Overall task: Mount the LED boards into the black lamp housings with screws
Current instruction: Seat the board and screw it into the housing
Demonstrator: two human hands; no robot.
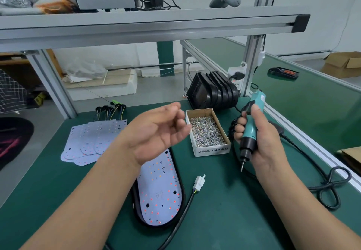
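A white oval LED board (162, 197) with red and orange LEDs lies inside a black lamp housing (183, 189) on the green mat in front of me. Its black cable ends in a white connector (199, 183) to the right. My left hand (160, 132) hovers palm-up above the board's far end, fingers loosely curled, nothing visible in it. My right hand (261, 142) grips a teal electric screwdriver (249, 132), bit pointing down, right of the open cardboard screw box (213, 150) full of small shiny screws.
Loose LED boards (88, 140) with wire leads lie overlapped at the left. Black housings (213, 91) stand stacked behind the screw box. The screwdriver's black cord (332, 187) loops at the right by the aluminium rail. A shelf beam runs overhead.
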